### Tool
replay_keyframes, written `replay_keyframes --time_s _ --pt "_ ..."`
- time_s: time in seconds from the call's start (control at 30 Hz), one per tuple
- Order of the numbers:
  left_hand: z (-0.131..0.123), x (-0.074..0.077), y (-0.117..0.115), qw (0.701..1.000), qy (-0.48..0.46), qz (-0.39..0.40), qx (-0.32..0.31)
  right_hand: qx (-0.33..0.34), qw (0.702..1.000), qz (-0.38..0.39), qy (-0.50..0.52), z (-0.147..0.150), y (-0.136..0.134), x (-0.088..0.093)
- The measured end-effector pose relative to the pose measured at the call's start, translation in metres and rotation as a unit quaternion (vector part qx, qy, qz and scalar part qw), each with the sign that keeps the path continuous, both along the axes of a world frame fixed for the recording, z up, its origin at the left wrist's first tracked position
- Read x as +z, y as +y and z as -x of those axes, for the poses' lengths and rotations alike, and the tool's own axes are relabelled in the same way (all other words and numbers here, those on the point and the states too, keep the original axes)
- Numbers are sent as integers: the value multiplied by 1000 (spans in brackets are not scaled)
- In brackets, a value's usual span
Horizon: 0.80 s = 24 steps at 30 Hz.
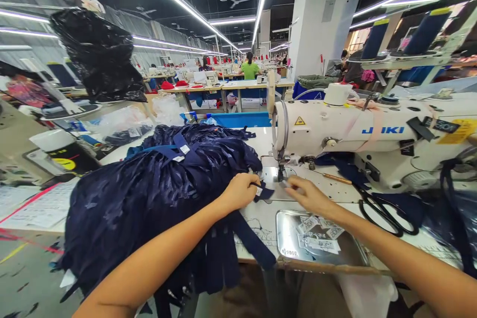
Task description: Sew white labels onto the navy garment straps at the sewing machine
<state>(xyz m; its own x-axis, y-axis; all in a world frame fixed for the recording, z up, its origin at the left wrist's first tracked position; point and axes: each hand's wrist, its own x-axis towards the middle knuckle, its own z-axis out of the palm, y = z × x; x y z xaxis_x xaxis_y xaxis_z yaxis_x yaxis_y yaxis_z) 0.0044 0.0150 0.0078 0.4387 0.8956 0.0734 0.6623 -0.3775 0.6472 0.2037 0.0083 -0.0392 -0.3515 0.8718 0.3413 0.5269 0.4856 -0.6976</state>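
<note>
My left hand [243, 191] is closed on the end of a navy fabric strip [266, 193], with a small white label [258, 191] showing at the fingers. It rests at the right edge of a big heap of navy strips [149, 194]. Just right of the presser foot [280, 174] of a white sewing machine [320, 126], my right hand [303, 194] has thumb and fingers pinched together. A small greyish thing shows at those fingertips, too blurred to name. Below the right hand, a metal tray [286, 238] holds several printed labels [320, 241].
Black-handled scissors [387, 213] and a wooden-handled tool [337, 179] lie right of the right hand. At left stand a spray can [63, 151] and a hanging black plastic bag [99, 54]. Thread cones [427, 32] stand upper right. A person in green [249, 67] sits far ahead.
</note>
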Motion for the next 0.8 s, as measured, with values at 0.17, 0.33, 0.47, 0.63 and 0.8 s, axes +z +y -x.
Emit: replay_keyframes --time_s 0.17,0.33,0.47,0.63,0.8 --pt "13 -7 -10 953 -264 136 58 -168 984 -17 -52 -47 -5 -17" --pt "9 -6 -22 932 -333 134 61 -53 984 153 68 -12 -22 3" --pt "8 -2 -30 930 -342 127 43 42 883 341 321 33 -33 20" --pt "18 3 -38 937 -328 119 23 6 832 297 469 51 -35 29" --pt "24 6 -42 940 -327 102 -17 -24 855 245 456 50 -36 32"
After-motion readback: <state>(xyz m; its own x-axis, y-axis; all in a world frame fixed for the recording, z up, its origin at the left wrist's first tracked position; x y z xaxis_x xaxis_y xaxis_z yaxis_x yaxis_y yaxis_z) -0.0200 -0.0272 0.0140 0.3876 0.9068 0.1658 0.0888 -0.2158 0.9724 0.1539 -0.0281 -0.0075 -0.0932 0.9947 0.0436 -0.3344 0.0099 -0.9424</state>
